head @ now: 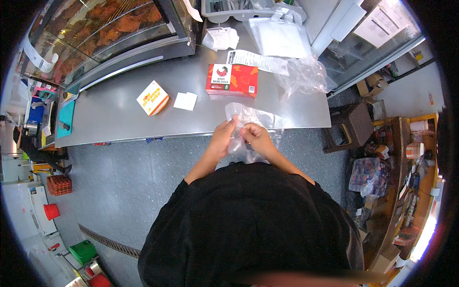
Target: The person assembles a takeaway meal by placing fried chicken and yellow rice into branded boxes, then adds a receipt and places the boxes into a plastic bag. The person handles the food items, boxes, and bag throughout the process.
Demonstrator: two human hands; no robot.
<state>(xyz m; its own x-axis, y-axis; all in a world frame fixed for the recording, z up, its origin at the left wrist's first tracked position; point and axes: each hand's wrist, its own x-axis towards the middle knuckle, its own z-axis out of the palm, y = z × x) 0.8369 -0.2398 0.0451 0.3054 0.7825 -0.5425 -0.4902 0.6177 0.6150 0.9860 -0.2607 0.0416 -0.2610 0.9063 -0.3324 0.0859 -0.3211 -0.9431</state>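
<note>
A clear plastic bag [247, 112] hangs between my hands at the front edge of the steel counter [118, 118]. My left hand [223, 138] grips its left side, thumb pointing up. With bent fingers, my right hand [257, 138] pinches the film near the middle. Just beyond the bag, a red printed food box [238, 80] rests on the counter. Left of it lie a small white folded paper [185, 101] and a white box with orange print [153, 98]. A long printed receipt [256, 61] lies behind the red box.
A stack of clear plastic bags [283, 36] and a crumpled bag [304, 77] lie at the right. A glass display case [118, 53] of fried food stands back left. A brown stool [349, 125] stands off the counter's right end. Another person [32, 147] is at far left.
</note>
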